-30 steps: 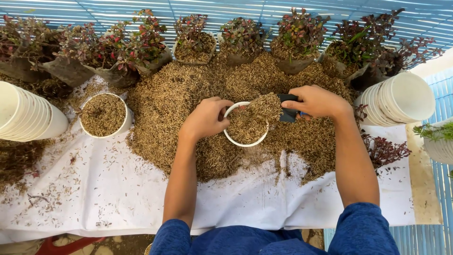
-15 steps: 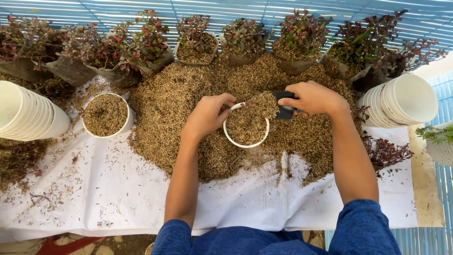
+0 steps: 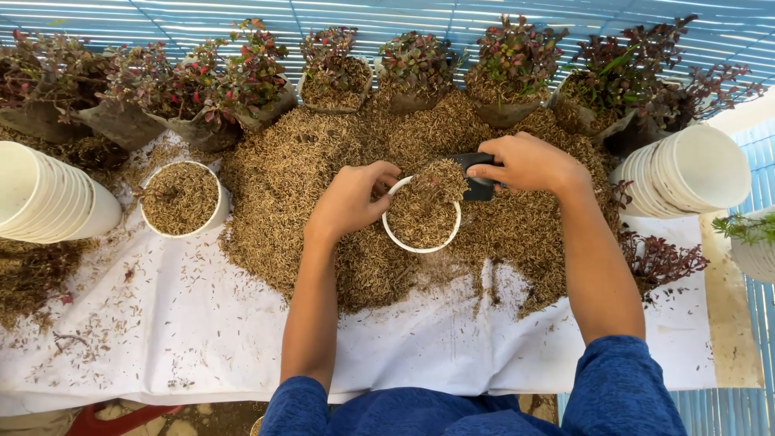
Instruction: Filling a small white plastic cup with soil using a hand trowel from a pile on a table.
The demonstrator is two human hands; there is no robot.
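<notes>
two hands (image 3: 436,184) on one white pot (image 3: 421,216)

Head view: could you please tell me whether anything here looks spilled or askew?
Yes: husk mix is heaped loose on the white sheet, with grains scattered to the left. Both pot stacks lie on their sides. A small plant lies loose beside the right stack.

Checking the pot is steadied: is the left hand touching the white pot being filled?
Touching. The head view shows the left hand with its fingers curled over the rim of the white pot.
</notes>
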